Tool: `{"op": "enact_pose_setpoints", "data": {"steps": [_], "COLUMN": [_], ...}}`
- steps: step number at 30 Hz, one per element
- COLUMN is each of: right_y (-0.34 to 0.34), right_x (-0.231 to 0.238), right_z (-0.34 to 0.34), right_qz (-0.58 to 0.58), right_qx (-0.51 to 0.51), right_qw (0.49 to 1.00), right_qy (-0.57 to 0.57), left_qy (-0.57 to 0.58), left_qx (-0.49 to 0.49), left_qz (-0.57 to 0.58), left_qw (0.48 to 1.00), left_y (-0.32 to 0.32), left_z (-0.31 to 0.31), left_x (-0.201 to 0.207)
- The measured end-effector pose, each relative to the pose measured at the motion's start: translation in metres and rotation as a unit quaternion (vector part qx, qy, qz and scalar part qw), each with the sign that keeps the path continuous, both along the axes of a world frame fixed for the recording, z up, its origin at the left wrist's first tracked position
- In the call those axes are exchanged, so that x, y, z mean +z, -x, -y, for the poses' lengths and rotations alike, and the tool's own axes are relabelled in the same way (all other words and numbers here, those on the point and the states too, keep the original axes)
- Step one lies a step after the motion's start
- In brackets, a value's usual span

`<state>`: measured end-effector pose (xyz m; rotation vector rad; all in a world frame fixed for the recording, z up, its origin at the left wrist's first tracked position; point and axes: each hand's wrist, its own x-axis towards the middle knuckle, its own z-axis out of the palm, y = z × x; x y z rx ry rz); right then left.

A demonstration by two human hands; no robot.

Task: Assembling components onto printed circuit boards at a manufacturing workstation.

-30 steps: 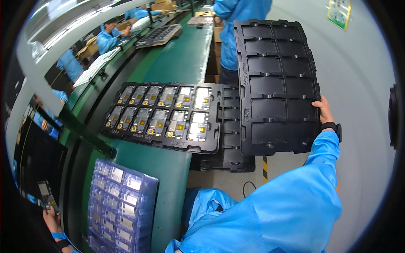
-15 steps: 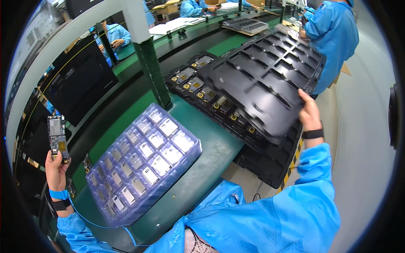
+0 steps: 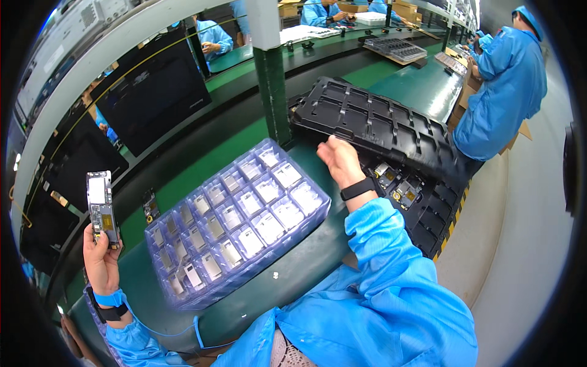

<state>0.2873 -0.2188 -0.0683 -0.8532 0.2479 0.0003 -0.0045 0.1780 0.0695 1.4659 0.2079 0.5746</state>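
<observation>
On the left, my left hand (image 3: 101,263) grips a long circuit board (image 3: 99,199) upright by its lower end. The board carries a bright metal shield and a gold-brown patch. My right hand (image 3: 342,160), fingers loosely bent and apart, is by the near-left edge of a black moulded tray (image 3: 391,119); whether it touches the edge I cannot tell. That tray lies tilted over a black tray with circuit boards (image 3: 400,188), hiding most of them. Between my hands, a clear purplish plastic tray (image 3: 244,269) holds several silver metal pieces in its pockets.
A green-and-grey post (image 3: 272,92) stands behind the clear tray. Another circuit board (image 3: 150,205) lies by its left side. A blue wrist cord (image 3: 159,333) runs from my left wrist. A person in a blue gown (image 3: 507,92) works at the far right; other trays (image 3: 396,50) sit along the bench.
The black tray has come down and turned over the boards. My right hand has shifted from its right edge to its near-left edge. My left hand still holds the board; the view has shifted.
</observation>
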Motion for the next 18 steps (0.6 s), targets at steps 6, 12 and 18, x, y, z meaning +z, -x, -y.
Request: {"op": "enact_pose_setpoints", "data": {"steps": [6,12,18], "right_y": [0.047,0.063,0.075], "right_x": [0.042,0.010,0.015], "right_z": [0.078,0.233,0.202], "right_qz": [0.331,0.067,0.209], "right_qx": [-0.085,0.070,-0.008], "right_qw": [0.548,0.462,0.398], "right_qy": [0.764,0.882,0.893], "left_qy": [0.019,0.070,0.098], "left_qx": [0.083,0.104,0.117], "left_qz": [0.011,0.006,0.010], "left_qw": [0.996,0.992,0.988], "left_y": [0.049,0.083,0.077], "left_z": [-0.010,-0.023,-0.023], "left_x": [-0.028,-0.054,-0.069]}}
